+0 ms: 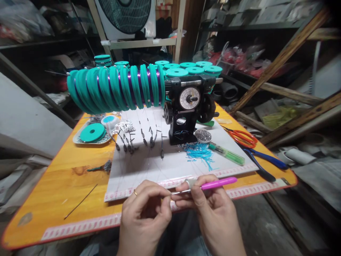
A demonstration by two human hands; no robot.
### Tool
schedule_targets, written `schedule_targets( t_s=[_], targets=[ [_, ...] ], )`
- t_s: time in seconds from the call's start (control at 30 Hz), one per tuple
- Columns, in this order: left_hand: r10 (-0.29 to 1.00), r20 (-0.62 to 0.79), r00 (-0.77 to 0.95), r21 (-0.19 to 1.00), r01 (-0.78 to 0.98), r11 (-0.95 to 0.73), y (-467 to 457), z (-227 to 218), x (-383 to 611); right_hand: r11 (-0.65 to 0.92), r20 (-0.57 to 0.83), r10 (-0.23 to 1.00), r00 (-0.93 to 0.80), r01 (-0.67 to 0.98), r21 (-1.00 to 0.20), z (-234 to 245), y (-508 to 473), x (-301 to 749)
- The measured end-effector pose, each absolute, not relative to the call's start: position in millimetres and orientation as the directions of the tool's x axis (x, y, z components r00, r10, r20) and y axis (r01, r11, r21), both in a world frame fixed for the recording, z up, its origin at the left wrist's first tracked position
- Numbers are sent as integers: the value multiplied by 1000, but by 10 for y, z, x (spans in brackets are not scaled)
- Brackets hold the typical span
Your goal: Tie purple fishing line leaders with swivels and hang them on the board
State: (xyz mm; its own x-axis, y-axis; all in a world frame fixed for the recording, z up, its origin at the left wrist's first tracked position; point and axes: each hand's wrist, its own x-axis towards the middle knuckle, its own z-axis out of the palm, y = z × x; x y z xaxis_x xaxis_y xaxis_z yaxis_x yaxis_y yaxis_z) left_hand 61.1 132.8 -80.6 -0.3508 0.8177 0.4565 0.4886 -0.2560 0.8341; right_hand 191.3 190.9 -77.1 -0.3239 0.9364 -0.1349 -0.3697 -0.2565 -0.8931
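My right hand is closed around a pink-handled tool with a thin metal tip that points left. My left hand, a ring on one finger, pinches something tiny at that tip; I cannot make out what. Both hands hover over the near edge of a white mat on the orange table. Thin lines with small dark sinkers run across the mat up to a row of teal spools on a black winding machine with a dial.
A heap of blue tube pieces, a round tin of beads and a green lighter lie right of the machine. Orange scissors and blue pliers sit at the right edge. A tray holds teal discs at left.
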Motion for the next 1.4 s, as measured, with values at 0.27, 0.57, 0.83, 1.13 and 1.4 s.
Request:
schedule_targets(
  t_s=[0.27,0.57,0.83,1.13,1.4],
  targets=[
    [789,320,-524,941,271,-201,1337,-791,738,-232,-66,912,-404,-377,-897,-865,1932,1950],
    [797,316,-515,944,259,-207,1323,-793,697,-209,-27,904,-427,-385,-899,-864,1937,1966],
    [835,287,-469,956,196,-218,1307,-777,627,-129,62,900,-432,-401,-907,-860,1933,1933],
    [873,322,-366,935,266,-233,1293,-779,533,165,278,878,-390,-299,-940,-801,1993,1945],
    [830,190,-524,979,35,-202,1297,-722,656,41,179,913,-366,-355,-934,-882,1946,1922]
  ],
)
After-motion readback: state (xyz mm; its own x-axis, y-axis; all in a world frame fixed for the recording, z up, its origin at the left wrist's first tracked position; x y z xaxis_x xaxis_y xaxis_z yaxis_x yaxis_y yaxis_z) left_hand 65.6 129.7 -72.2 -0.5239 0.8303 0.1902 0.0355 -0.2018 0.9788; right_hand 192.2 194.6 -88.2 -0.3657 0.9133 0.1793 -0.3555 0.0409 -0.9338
